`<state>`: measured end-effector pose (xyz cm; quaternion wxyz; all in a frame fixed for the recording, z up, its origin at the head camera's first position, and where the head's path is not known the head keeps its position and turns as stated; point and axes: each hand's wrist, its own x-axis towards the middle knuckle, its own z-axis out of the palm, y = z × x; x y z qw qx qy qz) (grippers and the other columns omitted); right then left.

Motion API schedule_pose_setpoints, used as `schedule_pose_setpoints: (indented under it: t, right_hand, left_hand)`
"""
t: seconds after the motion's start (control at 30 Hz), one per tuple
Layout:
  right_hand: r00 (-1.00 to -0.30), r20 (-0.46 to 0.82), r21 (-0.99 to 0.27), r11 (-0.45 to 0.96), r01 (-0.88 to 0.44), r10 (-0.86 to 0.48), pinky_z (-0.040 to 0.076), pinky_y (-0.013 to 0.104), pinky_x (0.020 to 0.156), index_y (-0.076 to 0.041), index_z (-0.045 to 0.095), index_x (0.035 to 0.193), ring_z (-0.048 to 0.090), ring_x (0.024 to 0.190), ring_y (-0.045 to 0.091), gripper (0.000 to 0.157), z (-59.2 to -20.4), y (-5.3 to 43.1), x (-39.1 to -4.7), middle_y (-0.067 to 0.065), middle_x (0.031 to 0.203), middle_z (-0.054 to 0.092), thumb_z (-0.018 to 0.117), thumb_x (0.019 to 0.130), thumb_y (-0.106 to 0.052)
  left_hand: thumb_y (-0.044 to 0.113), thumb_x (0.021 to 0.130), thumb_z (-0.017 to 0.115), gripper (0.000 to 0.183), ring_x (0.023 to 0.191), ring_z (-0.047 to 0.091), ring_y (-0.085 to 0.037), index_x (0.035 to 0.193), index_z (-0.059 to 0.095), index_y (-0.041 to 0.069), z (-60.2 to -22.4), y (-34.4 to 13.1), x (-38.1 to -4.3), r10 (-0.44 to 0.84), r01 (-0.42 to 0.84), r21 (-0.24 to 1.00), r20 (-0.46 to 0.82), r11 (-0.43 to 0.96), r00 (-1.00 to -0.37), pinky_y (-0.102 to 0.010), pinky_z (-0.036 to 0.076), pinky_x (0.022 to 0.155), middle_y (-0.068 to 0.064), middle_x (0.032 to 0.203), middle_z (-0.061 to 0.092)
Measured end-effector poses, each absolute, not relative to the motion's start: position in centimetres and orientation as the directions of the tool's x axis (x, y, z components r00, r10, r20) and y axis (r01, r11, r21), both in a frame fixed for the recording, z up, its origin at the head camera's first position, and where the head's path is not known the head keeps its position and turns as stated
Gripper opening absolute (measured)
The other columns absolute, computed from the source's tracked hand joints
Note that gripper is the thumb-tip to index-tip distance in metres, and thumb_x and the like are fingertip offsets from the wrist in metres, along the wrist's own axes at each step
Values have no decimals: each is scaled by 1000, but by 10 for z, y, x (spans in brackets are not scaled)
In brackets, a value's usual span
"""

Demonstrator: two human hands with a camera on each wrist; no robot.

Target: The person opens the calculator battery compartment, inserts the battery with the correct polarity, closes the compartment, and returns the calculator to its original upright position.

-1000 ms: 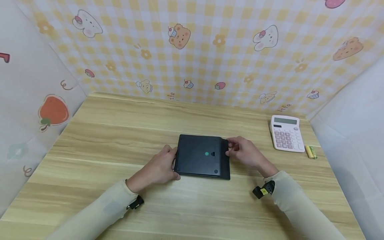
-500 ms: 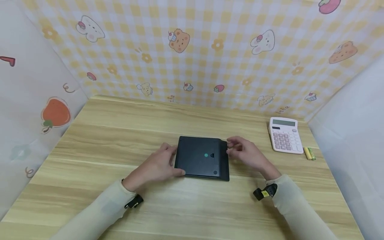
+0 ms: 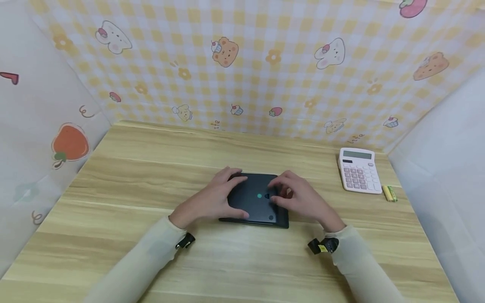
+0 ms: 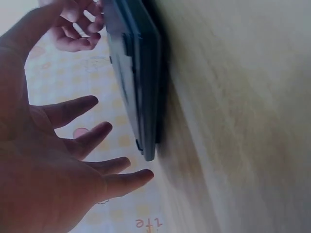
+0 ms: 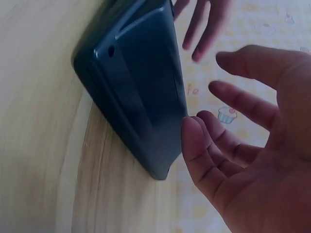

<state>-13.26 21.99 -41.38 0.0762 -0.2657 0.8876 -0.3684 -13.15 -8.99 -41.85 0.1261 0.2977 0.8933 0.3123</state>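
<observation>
Both hands had shifted inward since half a second earlier: the left hand had left the near-left corner of the black device and come over its left part, while the right hand had gone from the right edge to above the latch. The device had kept its place, lying flat near the middle of the wooden bench, its smooth side up, with a green dot just left of the latch.

The left hand was spread wide, thumb well apart from the fingers, and gripped nothing; the left wrist view showed its fingertips clear of the device's side. The right hand was loosely curved, with a narrow gap between thumb and forefinger and nothing held between them; whether a fingertip touched the device could not be told.

Toward the bench's far right corner lay a pale pink calculator, keys up, and just beside its near-right corner were a yellow battery and a green battery, side by side.
</observation>
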Motion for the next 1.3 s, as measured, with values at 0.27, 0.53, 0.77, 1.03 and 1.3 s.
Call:
schedule_pose_setpoints:
  t: [0.27, 0.53, 0.77, 1.03, 1.3]
  right_hand:
    - [-846, 47, -639, 635, -434, -531, 55, 34, 78, -20, 77, 118, 61, 90, 19, 22, -419, 208, -133, 6, 140, 54, 83, 98, -24]
    - [-830, 97, -605, 630, -487, -549, 54, 31, 75, -20, 78, 108, 58, 87, 16, 13, -429, 205, -135, 5, 133, 54, 84, 97, -20]
    - [-801, 122, -577, 615, -538, -586, 51, 28, 68, -16, 79, 109, 55, 74, 13, 12, -430, 204, -136, 5, 125, 52, 82, 97, -16]
    - [-782, 134, -526, 626, -576, -608, 46, 28, 62, -16, 79, 110, 46, 68, 7, 11, -430, 203, -138, 5, 123, 50, 79, 98, -16]
    - [-769, 181, -496, 618, -610, -614, 43, 28, 61, -17, 77, 106, 44, 68, 8, 9, -435, 202, -139, 6, 119, 50, 78, 98, -13]
  left_hand:
    - [65, 83, 90, 111, 164, 9, -54, 168, 45, 10, -425, -78, -137, 638, 510, 549, -56, 662, -768, -68, 16, 130, -19, 177, 26]
    - [57, 80, 96, 114, 165, 3, -52, 171, 41, 14, -423, -76, -139, 647, 485, 550, -138, 680, -750, -68, 12, 130, -18, 180, 19]
    - [52, 80, 99, 114, 165, 5, -53, 171, 41, 15, -419, -78, -141, 641, 473, 528, -189, 705, -744, -64, 15, 131, -19, 181, 16]
    - [50, 80, 100, 112, 165, 4, -52, 170, 43, 16, -416, -78, -142, 635, 457, 529, -217, 715, -742, -63, 19, 131, -19, 182, 15]
    - [49, 80, 100, 113, 166, 1, -50, 171, 42, 18, -418, -78, -143, 625, 425, 553, -238, 717, -744, -63, 28, 128, -16, 183, 12]
